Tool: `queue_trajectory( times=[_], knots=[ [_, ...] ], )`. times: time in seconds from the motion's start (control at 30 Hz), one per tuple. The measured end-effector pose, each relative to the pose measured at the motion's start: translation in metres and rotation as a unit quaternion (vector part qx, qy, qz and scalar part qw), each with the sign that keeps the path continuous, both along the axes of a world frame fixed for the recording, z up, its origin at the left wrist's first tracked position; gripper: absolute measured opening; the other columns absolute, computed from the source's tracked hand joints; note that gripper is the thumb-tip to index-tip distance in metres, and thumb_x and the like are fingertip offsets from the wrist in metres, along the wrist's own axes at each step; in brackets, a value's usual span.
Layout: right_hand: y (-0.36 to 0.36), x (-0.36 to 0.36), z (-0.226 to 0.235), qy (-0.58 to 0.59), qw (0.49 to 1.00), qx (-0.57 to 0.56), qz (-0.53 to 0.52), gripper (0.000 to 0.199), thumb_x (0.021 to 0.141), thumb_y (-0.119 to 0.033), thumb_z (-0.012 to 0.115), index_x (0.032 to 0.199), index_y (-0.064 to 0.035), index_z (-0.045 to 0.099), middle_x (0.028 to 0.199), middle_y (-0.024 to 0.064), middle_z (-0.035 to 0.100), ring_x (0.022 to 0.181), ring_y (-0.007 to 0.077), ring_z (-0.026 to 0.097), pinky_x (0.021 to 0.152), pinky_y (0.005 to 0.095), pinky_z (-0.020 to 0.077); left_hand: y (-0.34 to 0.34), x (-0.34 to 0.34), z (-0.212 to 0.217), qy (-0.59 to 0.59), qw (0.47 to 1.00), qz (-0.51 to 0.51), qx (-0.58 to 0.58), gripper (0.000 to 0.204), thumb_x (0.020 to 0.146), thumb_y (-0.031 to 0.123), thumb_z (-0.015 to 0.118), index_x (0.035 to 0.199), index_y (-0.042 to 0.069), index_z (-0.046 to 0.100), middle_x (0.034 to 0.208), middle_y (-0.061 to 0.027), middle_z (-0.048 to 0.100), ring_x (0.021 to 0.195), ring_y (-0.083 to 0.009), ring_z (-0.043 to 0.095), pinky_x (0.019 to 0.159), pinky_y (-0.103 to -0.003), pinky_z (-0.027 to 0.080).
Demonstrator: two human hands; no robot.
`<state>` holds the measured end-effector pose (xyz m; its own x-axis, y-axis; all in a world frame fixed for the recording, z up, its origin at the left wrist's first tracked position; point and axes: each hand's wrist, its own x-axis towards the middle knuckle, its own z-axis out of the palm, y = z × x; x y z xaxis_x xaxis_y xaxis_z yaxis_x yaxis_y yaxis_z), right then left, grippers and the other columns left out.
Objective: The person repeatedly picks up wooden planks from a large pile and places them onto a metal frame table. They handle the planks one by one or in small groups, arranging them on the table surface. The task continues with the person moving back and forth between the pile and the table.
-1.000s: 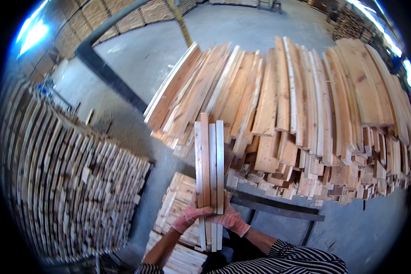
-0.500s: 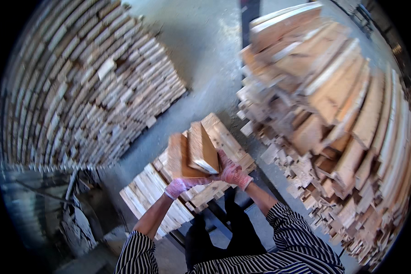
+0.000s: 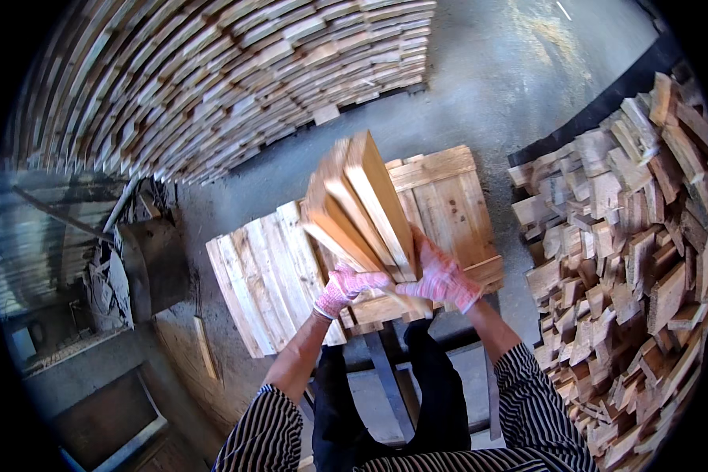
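Note:
A bundle of several short wooden boards (image 3: pixel 367 200) stands tilted between my gloved hands, fanned slightly apart at the far end. My left hand (image 3: pixel 349 291) is closed around the bundle's near left end. On its right side, my right hand (image 3: pixel 442 275) grips the boards with the thumb across their near ends. Both gloves are pinkish-white knit. Under the bundle, a low platform of laid boards (image 3: pixel 252 275) spreads to both sides, with planks (image 3: pixel 448 197) lying on its right part. The bundle hides the platform's middle.
A large stack of long boards (image 3: pixel 291 71) fills the far left. At the right is a heap of loose short boards (image 3: pixel 606 259) with uneven ends. A dark metal box (image 3: pixel 156 267) stands left of the platform, near a loose wooden strip (image 3: pixel 206 348). Concrete floor (image 3: pixel 480 94) shows beyond.
The view has swung right, so the stacks shift across it. The boards in my hands now stand more upright, and more of them show. Both hands keep their grip.

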<state>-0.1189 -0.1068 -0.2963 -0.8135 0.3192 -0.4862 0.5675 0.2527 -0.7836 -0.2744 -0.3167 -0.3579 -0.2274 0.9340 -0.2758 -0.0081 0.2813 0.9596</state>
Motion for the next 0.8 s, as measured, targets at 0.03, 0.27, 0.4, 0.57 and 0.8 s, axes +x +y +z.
queue_trajectory(
  times=[0.03, 0.27, 0.4, 0.57, 0.8],
  knots=[
    [-0.029, 0.009, -0.012, 0.106, 0.992, -0.023, -0.065, 0.114, 0.068, -0.04, 0.089, 0.154, -0.0007, 0.024, 0.153, 0.0199, 0.04, 0.143, 0.032, 0.039, 0.118, 0.0381, 0.0326, -0.002, 0.012, -0.001, -0.131, 0.983, 0.131, -0.002, 0.054, 0.077, 0.03, 0.086, 0.12, 0.004, 0.067, 0.111, -0.0064, 0.071, 0.104, -0.0179, 0.067, 0.092, -0.035, 0.056],
    [-0.134, -0.012, -0.096, 0.015, 0.971, -0.012, -0.239, 0.105, 0.073, -0.03, 0.086, 0.158, -0.01, 0.028, 0.149, 0.0226, 0.044, 0.139, 0.0347, 0.043, 0.116, 0.0403, 0.0347, -0.122, -0.006, -0.067, -0.397, 0.823, 0.398, -0.082, 0.05, 0.093, 0.033, 0.071, 0.131, 0.002, 0.06, 0.118, -0.0085, 0.068, 0.108, -0.0236, 0.065, 0.1, -0.042, 0.051],
    [-0.11, 0.012, -0.199, -0.099, 0.945, 0.141, -0.278, 0.105, 0.071, -0.036, 0.086, 0.158, -0.0173, 0.029, 0.142, 0.026, 0.05, 0.132, 0.0412, 0.048, 0.11, 0.043, 0.0405, -0.155, -0.049, -0.089, -0.382, 0.847, 0.348, -0.125, 0.057, 0.093, 0.043, 0.067, 0.134, 0.005, 0.058, 0.122, -0.0102, 0.067, 0.114, -0.0244, 0.064, 0.102, -0.041, 0.051],
    [-0.13, -0.006, -0.226, -0.14, 0.89, 0.364, -0.238, 0.095, 0.077, -0.047, 0.079, 0.157, -0.0275, 0.032, 0.145, 0.0249, 0.048, 0.129, 0.042, 0.05, 0.108, 0.0486, 0.0401, -0.219, -0.1, -0.148, -0.308, 0.843, 0.386, -0.213, 0.065, 0.088, 0.046, 0.072, 0.138, 0.007, 0.056, 0.13, -0.0078, 0.062, 0.12, -0.0234, 0.059, 0.104, -0.043, 0.048],
    [-0.212, -0.075, -0.224, -0.099, 0.947, 0.215, -0.219, 0.094, 0.077, -0.052, 0.078, 0.156, -0.0317, 0.031, 0.148, 0.0269, 0.045, 0.128, 0.0423, 0.051, 0.11, 0.0509, 0.0372, -0.224, -0.127, -0.183, -0.239, 0.866, 0.357, -0.255, 0.083, 0.087, 0.054, 0.071, 0.15, 0.008, 0.043, 0.152, -0.0075, 0.046, 0.139, -0.0243, 0.042, 0.116, -0.044, 0.034]
  ],
)
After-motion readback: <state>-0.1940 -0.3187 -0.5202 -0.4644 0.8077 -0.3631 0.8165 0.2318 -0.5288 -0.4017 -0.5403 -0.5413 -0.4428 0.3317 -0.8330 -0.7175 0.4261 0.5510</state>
